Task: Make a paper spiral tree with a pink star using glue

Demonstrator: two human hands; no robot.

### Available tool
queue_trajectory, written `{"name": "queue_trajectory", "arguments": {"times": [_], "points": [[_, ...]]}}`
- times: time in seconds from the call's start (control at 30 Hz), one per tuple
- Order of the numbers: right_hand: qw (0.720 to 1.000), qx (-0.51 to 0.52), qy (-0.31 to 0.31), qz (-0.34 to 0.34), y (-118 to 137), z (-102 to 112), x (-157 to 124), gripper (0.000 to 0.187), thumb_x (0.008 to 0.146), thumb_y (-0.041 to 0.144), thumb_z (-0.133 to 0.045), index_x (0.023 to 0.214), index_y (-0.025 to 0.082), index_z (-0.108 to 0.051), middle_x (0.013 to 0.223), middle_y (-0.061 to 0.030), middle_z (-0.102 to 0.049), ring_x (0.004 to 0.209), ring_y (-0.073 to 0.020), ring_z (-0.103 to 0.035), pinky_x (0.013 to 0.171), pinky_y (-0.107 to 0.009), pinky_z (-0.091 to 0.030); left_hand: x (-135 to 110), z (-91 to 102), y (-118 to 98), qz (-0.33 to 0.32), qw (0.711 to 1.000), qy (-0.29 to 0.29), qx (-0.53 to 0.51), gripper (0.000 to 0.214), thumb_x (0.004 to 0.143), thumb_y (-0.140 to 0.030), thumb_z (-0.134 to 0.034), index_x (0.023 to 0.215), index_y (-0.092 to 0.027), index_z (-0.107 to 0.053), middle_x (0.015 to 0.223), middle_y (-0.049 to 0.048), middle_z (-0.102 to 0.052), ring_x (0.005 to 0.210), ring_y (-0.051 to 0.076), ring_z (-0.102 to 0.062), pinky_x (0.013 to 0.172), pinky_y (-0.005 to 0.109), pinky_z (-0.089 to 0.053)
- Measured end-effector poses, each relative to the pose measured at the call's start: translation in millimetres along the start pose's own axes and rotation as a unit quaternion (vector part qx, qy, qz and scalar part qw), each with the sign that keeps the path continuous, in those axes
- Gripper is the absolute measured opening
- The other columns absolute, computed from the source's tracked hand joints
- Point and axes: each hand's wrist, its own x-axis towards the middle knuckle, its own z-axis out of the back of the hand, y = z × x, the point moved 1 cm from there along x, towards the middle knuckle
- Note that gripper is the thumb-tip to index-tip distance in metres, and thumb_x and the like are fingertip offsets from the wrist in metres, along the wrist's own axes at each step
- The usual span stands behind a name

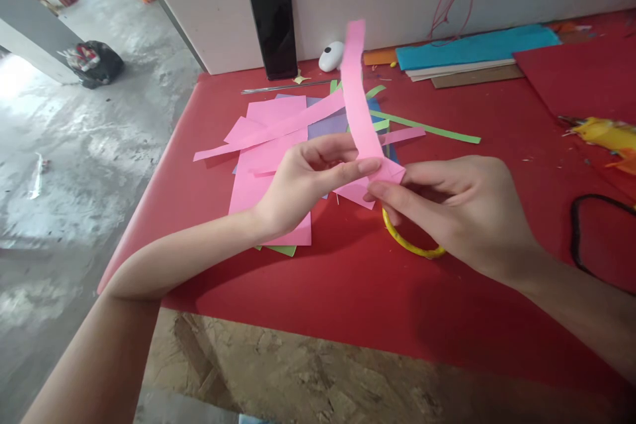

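A pink paper strip (360, 99) is held up over the table between both hands, folded flat at its lower end while its long tail rises and curves slightly. My left hand (318, 175) pinches it with thumb on top just left of the folds. At the folded corner, the thumb and fingers of my right hand (447, 205) grip the same strip. Beneath the hands lie pink paper sheets (273, 199), a loose pink strip (278, 131) and thin green strips (432, 126). A yellow ring (412, 244) lies partly hidden under my right hand.
A dark phone (272, 16) leans on the white wall beside a white rounded object (331, 56). Blue folded material (477, 46) lies at the back right. A yellow tool-like object (601, 132) and a black loop (576, 232) are at right. The red table's (199, 278) left edge drops to concrete floor.
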Motion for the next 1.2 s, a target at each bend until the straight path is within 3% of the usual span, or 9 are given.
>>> {"name": "queue_trajectory", "arguments": {"times": [0.1, 0.3, 0.4, 0.5, 0.67, 0.8, 1.0, 1.2], "points": [[1.000, 0.005, -0.001, 0.019, 1.1, 0.2, -0.3, 0.042, 0.084, 0.012, -0.062, 0.045, 0.016, -0.046, 0.040, 0.0060, -0.038, 0.038, -0.0022, -0.030, 0.037, -0.021, -0.023, 0.1, -0.4, -2.0, 0.002, 1.000, -0.003, 0.002, 0.015, 0.076, -0.034, -0.079, 0.081, -0.023, -0.071, 0.067, -0.0046, -0.064, 0.064, 0.011, -0.063, 0.062, 0.026, -0.053], [0.999, 0.000, 0.005, 0.042, 1.7, 1.0, 4.0, 0.040, 0.082, 0.014, -0.065, 0.047, 0.014, -0.048, 0.041, 0.0060, -0.042, 0.040, -0.0007, -0.031, 0.035, -0.017, -0.018, 0.9, -0.9, -5.4, -0.008, 0.999, -0.032, 0.014, 0.018, 0.070, -0.028, -0.083, 0.071, -0.021, -0.067, 0.061, -0.0062, -0.060, 0.063, 0.009, -0.062, 0.062, 0.025, -0.052], [0.997, -0.017, -0.003, 0.075, 0.6, 2.1, 6.2, 0.040, 0.083, 0.026, -0.069, 0.048, 0.013, -0.053, 0.041, 0.0058, -0.045, 0.039, 0.0001, -0.031, 0.035, -0.016, -0.021, 1.0, -0.4, -6.8, -0.011, 0.999, -0.041, 0.028, 0.019, 0.070, -0.026, -0.083, 0.070, -0.021, -0.065, 0.062, -0.0064, -0.060, 0.065, 0.010, -0.063, 0.064, 0.025, -0.053], [0.997, -0.025, 0.001, 0.078, -2.1, 3.4, 5.2, 0.042, 0.087, 0.035, -0.065, 0.052, 0.013, -0.058, 0.044, 0.0030, -0.053, 0.040, -0.0018, -0.040, 0.038, -0.016, -0.028, 1.1, -0.3, -7.8, -0.020, 0.999, -0.033, 0.035, 0.018, 0.072, -0.025, -0.081, 0.072, -0.020, -0.064, 0.067, -0.0059, -0.064, 0.068, 0.010, -0.065, 0.066, 0.026, -0.054], [0.996, -0.036, 0.011, 0.083, -1.8, 2.7, -1.7, 0.041, 0.091, 0.026, -0.058, 0.051, 0.014, -0.056, 0.042, 0.0028, -0.051, 0.039, -0.0034, -0.042, 0.039, -0.018, -0.028, 0.9, -2.6, -5.8, -0.014, 0.999, -0.020, 0.033, 0.034, 0.071, -0.035, -0.082, 0.074, -0.022, -0.052, 0.061, -0.0074, -0.061, 0.059, 0.012, -0.064, 0.061, 0.031, -0.054], [0.993, -0.047, -0.007, 0.105, -0.4, -1.1, -4.4, 0.039, 0.091, 0.017, -0.055, 0.052, 0.014, -0.054, 0.043, 0.0039, -0.051, 0.039, -0.0021, -0.039, 0.039, -0.018, -0.027, 0.5, -3.7, -4.0, -0.075, 0.994, -0.048, 0.067, 0.044, 0.069, -0.040, -0.083, 0.070, -0.023, -0.043, 0.064, -0.0067, -0.057, 0.070, 0.014, -0.067, 0.070, 0.033, -0.056], [0.971, -0.149, -0.054, 0.177, -3.0, -1.6, -6.1, 0.038, 0.089, 0.013, -0.057, 0.051, 0.013, -0.053, 0.044, 0.0039, -0.045, 0.043, -0.0027, -0.035, 0.043, -0.021, -0.025, 1.9, 0.0, -1.4, -0.173, 0.975, -0.049, 0.130, 0.019, 0.071, -0.026, -0.082, 0.077, -0.023, -0.064, 0.081, -0.0018, -0.067, 0.087, 0.015, -0.065, 0.085, 0.033, -0.055], [0.950, -0.189, -0.070, 0.238, -4.5, -0.2, -3.6, 0.042, 0.089, 0.011, -0.056, 0.053, 0.016, -0.035, 0.049, 0.0065, -0.027, 0.047, -0.0031, -0.022, 0.043, -0.021, -0.020, 1.3, 5.2, 4.2, -0.263, 0.942, -0.057, 0.203, 0.016, 0.075, -0.029, -0.080, 0.090, -0.029, -0.074, 0.090, -0.0017, -0.072, 0.093, 0.016, -0.067, 0.087, 0.033, -0.055]]}}
